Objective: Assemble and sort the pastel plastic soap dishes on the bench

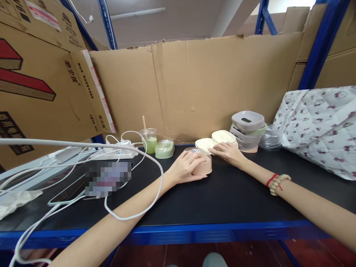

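Note:
My left hand (187,167) is closed over a small pink box (202,167) with a clear domed top and a round sticker. Its fingers lie across the top and the thumb runs along the near side; the palm hides part of the box. My right hand (229,154) reaches to the cream-coloured pieces behind it, its fingers stretched out over them. A flat cream piece (204,144) lies at its fingertips, and a stack of cream rounded pieces (224,136) stands just beyond. Whether the right fingers grip any piece, I cannot tell.
A green box (164,149) and a cup of green drink (150,142) stand left of the pink box. Grey frames (247,120) are stacked at right, beside clear lids (269,139) and a quilted bag (319,129). White cables (158,185) loop over my left forearm, near phones (69,191).

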Tool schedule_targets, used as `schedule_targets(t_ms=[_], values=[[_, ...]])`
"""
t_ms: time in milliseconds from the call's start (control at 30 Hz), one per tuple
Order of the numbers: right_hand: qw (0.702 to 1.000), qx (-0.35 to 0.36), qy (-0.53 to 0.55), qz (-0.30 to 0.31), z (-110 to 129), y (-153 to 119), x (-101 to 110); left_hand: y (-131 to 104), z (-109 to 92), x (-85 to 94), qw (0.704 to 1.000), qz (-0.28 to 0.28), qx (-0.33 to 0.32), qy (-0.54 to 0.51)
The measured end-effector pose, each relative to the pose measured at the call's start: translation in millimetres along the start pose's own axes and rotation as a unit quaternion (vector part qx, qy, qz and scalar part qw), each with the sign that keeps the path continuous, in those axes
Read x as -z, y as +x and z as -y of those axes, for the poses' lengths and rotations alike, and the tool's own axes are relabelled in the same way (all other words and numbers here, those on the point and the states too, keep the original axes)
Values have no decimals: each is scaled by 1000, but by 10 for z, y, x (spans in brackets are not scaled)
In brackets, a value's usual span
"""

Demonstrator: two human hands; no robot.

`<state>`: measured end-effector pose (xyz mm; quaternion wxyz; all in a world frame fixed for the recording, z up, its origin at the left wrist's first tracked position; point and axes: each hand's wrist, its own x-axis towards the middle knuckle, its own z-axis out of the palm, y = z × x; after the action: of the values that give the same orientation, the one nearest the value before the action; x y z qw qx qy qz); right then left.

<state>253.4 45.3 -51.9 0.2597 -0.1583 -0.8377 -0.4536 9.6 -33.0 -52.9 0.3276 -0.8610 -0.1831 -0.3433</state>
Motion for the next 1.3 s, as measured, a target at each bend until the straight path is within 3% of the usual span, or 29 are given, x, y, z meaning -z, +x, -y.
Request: schedule_targets(t_ms=[133, 367, 467, 567, 700, 800, 900, 1033, 1133, 1233, 1300], values=[[1000, -2, 2, 3, 10, 12, -17, 44, -69, -5, 998, 18, -23, -58], [1000, -12, 6, 9, 12, 4, -60, 12, -21, -37, 985, 62, 54, -152], [999, -28, 18, 39, 20, 4, -73, -16, 19, -16, 973, 100, 119, -171], [994, -64, 56, 65, 30, 19, -36, -24, 45, 16, 946, 172, 215, -170], [978, -155, 137, 25, 71, 78, 104, 13, 92, 57, 905, 250, 295, -176], [960, -179, 214, 3, 169, 162, 225, 48, 137, 96, 913, 231, 317, -107], [940, -180, 286, 45, 321, 264, 308, 49, 153, 126, 925, 199, 320, -52], [906, -202, 351, 125, 488, 361, 339, 10, 110, 102, 935, 145, 315, -77], [882, -245, 383, 126, 506, 359, 312, -28, 90, 48, 936, 108, 314, -117], [859, -279, 418, 101, 451, 309, 270, -71, 125, 5, 921, 117, 338, -152], [841, -280, 453, 99, 416, 279, 255, -97, 159, -8, 892, 145, 381, -194]])
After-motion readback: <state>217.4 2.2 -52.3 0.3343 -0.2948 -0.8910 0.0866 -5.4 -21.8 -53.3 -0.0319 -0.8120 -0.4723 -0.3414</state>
